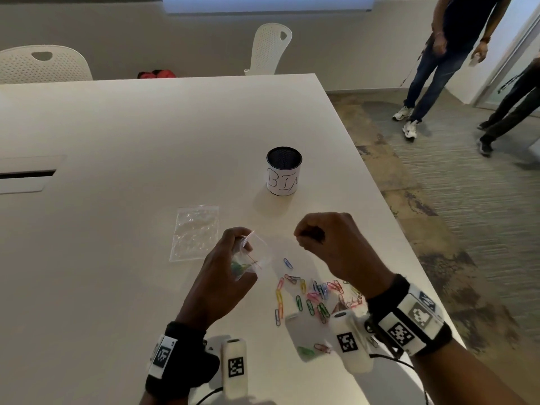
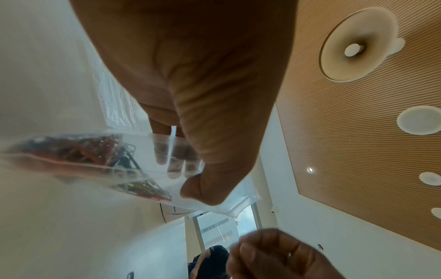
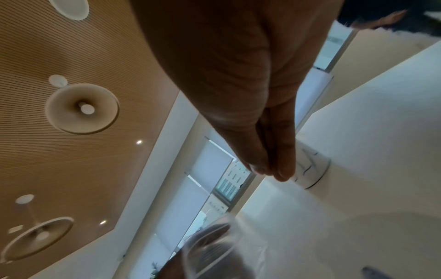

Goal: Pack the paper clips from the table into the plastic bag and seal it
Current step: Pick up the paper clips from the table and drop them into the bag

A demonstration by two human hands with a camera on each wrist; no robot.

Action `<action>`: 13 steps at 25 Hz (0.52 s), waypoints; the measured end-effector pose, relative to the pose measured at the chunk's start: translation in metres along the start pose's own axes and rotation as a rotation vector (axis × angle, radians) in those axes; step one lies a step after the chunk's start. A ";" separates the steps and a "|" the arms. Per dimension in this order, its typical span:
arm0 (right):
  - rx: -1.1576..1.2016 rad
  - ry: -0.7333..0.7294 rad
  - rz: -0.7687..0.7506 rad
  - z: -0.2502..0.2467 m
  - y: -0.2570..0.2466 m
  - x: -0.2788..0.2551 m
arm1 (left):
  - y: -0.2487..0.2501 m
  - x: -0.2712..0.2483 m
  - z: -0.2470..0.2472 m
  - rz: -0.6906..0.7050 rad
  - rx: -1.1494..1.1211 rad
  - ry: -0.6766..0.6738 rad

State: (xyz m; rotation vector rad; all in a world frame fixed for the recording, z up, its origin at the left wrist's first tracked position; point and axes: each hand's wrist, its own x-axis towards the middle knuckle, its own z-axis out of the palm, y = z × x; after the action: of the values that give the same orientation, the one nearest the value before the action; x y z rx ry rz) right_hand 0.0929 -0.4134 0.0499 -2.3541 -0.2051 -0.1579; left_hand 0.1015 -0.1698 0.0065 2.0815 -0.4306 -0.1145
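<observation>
— What is the counter made of?
— It looks like smooth, matt white laminate. The plastic bag is thin, clear, glossy film, and the spare bag is crinkled and shiny.
— And the paper clips?
— Wire with a coloured glossy coating. The cup has dark mesh inside and a matt paper wrap.

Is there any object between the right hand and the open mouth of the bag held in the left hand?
Nothing visible: the right hand hangs beside the small clear plastic bag in the left hand, only air between them.
</observation>
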 end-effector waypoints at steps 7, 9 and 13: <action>-0.278 0.095 0.307 -0.041 0.090 -0.011 | 0.002 -0.002 -0.002 -0.013 0.000 -0.004; -0.377 0.074 0.359 -0.044 0.109 -0.012 | 0.002 -0.002 -0.003 -0.017 0.010 -0.004; -0.383 -0.099 0.363 -0.028 0.113 -0.019 | 0.004 -0.001 -0.004 -0.021 0.022 -0.003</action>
State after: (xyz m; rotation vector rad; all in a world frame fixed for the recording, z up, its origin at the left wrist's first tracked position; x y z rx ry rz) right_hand 0.0950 -0.5144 -0.0115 -2.7346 0.2268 0.1068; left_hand 0.1005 -0.1683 0.0118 2.1084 -0.4138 -0.1263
